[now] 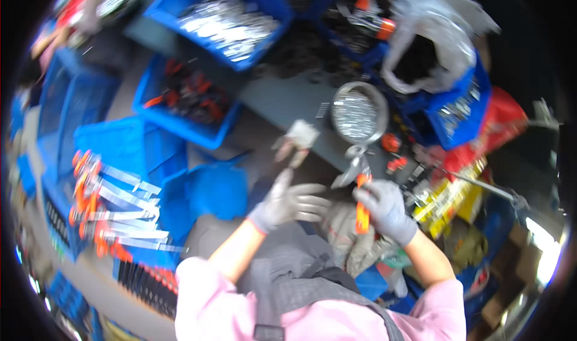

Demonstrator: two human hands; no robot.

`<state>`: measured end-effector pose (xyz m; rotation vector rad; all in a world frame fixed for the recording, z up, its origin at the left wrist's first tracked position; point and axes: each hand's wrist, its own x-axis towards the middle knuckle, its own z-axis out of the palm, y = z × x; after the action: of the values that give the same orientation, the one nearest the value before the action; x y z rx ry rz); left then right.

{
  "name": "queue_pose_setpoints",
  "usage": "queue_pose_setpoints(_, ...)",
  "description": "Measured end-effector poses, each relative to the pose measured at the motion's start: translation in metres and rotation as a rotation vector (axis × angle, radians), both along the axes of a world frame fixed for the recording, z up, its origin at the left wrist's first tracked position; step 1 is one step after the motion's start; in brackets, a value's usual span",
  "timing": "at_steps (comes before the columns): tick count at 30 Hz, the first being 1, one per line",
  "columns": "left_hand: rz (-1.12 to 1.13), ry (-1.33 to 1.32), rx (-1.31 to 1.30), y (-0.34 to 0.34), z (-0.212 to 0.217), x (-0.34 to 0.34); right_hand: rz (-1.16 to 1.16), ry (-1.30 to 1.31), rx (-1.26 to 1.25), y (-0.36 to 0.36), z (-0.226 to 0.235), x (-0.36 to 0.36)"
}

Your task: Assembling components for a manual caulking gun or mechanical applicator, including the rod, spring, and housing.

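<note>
— What are the hands doing, closest in?

— Both wear grey gloves. The right hand [386, 207] is clenched around an orange-handled tool [362, 212], with metal parts [354, 167] sticking up from its top end. The left hand [291, 201] is released, fingers spread, holding nothing, just beside the tool and apart from it.

— And under them?

— A crumpled grey cloth [348, 236] lies below the hands, at the near edge of the grey worktop [282, 97].

— Any packages?

— To the right of the right hand lies a flat yellow package [448, 197] with a printed face, too blurred to make out. Beyond it sits a red bag [502, 121], near the worktop's right edge.

— What is to the left?

— A blue bin [129, 152] holds a row of finished clamps [108, 206], orange heads and silver bars, laid side by side.

— Farther off?

— A round metal bowl [359, 114] of small shiny pieces stands past the tool, mid-worktop. Left of it, another blue crate [186, 100] holds dark and orange parts. At the far edge a blue tray [225, 16] is full of silver metal pieces, and at the far right corner a clear plastic bag [433, 37] stands open over dark contents.
</note>
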<state>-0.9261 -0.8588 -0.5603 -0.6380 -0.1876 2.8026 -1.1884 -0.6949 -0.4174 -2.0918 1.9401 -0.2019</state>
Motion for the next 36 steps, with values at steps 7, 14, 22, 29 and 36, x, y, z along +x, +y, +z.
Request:
queue_pose_setpoints(7, -0.032, -0.147, -0.062, 0.067, 0.047, 0.146, 0.211, -0.310, 0.036, 0.011, 0.006, 0.177)
queue_pose_setpoints(14, 0.594, -0.470, -0.569, -0.028, 0.009, 0.246, -0.238, -0.554, -0.110, 0.064, 0.035, 0.245)
queue_pose_setpoints(22, 0.057, -1.262, -1.459, -0.119, -0.048, 0.311, -0.143, -0.310, 0.510, 0.124, -0.022, 0.304)
queue_pose_setpoints(29, 0.351, -1.936, -1.363, -0.097, -0.156, 0.545, -0.118, -0.260, 0.644, 0.032, -0.073, 0.348)
queue_pose_setpoints(36, 0.710, -2.515, -1.211, -0.227, -0.224, 0.789, -0.568, -0.679, 0.735, -0.014, -0.154, 0.378)
